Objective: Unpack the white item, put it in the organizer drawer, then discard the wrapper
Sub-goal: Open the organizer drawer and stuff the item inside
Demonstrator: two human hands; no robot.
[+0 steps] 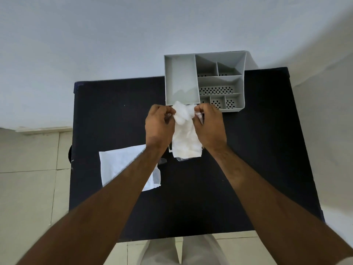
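Note:
A crumpled white item in a clear wrapper [186, 138] hangs between my two hands above the black table [248, 169]. My left hand [159, 124] pinches its top left edge and my right hand [209, 126] pinches its top right edge. A fluffy white bunch [182, 113] pokes out at the top between my fingers. The grey organizer [204, 81] stands just beyond my hands at the table's far edge, its large left compartment [182, 79] showing a bit of white at its near end.
A flat white sheet or packet [122, 165] lies on the table at the left, partly under my left forearm. The organizer has several small compartments with perforated floors on its right. Tiled floor surrounds the table; a pale wall stands behind.

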